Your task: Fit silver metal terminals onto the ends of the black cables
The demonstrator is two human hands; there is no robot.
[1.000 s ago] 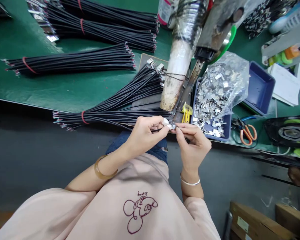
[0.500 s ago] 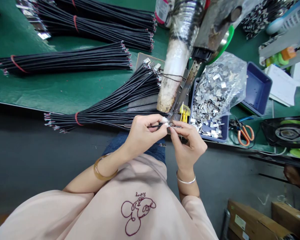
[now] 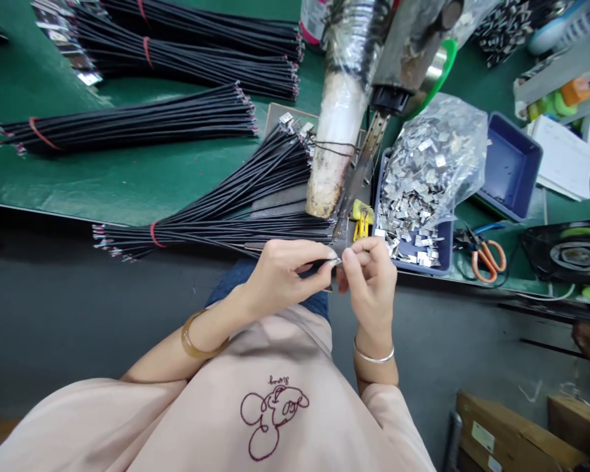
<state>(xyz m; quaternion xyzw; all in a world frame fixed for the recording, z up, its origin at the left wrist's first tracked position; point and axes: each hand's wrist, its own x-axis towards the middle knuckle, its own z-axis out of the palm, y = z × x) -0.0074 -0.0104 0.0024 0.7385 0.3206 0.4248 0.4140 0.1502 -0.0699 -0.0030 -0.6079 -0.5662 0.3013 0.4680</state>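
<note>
My left hand (image 3: 288, 269) pinches a small silvery metal connector (image 3: 337, 261) between thumb and forefinger, just in front of the table edge. Close to its right, my right hand (image 3: 372, 278) is closed, thumb pressed against the curled fingers. Whatever those fingers hold is too small or hidden to make out. Just behind both hands, a slanting metal bar (image 3: 356, 180) comes down beside a plastic-wrapped white nozzle (image 3: 332, 157). A bundle of black cables (image 3: 216, 229) with a red band lies left of my hands, some cable ends fanned toward the nozzle.
At the right, a blue tray (image 3: 445, 252) holds a plastic bag (image 3: 437, 157) and many metal connector shells. Orange-handled pliers (image 3: 489, 260) lie beside it. A yellow clip-like tool (image 3: 362, 223) stands nearby. More black cable bundles (image 3: 142, 121) lie along the green table (image 3: 78, 183).
Both hands have come slightly down, away from the metal bar toward my body. My right hand's fingers have curled in more, and the connector now shows at my left fingertips.
</note>
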